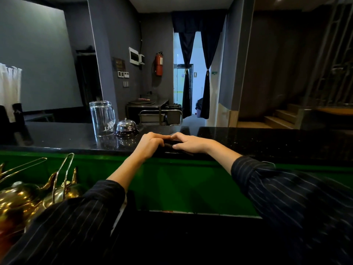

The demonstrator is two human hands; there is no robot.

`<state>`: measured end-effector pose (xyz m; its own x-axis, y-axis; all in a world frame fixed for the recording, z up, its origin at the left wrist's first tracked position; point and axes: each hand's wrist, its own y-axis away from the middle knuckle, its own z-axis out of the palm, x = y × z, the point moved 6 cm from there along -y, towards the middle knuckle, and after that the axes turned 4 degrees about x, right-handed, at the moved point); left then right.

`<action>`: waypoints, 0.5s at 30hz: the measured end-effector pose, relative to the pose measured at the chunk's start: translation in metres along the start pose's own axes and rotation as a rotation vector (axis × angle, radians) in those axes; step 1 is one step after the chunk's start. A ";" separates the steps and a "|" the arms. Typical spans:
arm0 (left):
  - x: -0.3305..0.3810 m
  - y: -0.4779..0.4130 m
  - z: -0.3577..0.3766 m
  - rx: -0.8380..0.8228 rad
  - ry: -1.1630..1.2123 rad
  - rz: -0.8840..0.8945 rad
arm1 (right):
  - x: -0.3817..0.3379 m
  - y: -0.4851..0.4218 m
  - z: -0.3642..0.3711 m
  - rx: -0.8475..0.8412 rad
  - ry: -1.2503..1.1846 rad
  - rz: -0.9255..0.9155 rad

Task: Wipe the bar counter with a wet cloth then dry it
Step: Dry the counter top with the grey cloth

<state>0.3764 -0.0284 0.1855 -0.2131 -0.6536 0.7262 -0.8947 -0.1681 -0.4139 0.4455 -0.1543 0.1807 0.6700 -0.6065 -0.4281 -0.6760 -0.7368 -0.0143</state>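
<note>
The black polished bar counter (267, 142) runs across the middle of the head view. A dark cloth (172, 147) lies on it near the front edge, mostly hidden under my hands. My left hand (150, 143) and my right hand (189, 143) rest side by side on the cloth, fingertips meeting at its far side and fingers curled onto it. Both forearms reach forward over the green counter front, sleeves pushed up.
An upturned clear glass mug (102, 118) and a chrome service bell (126, 128) stand on the counter just left of my hands. Golden teapots (28, 196) sit at lower left. A dark napkin holder (11, 115) stands far left. Stairs (280, 117) lie beyond at right.
</note>
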 end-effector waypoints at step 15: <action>-0.019 0.009 -0.049 0.171 0.013 -0.054 | -0.012 0.032 0.007 -0.036 0.219 -0.162</action>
<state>0.3536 0.0187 0.1950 -0.1722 -0.6311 0.7564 -0.8253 -0.3269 -0.4605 0.4134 -0.1689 0.1790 0.8216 -0.5269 -0.2176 -0.5457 -0.8373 -0.0330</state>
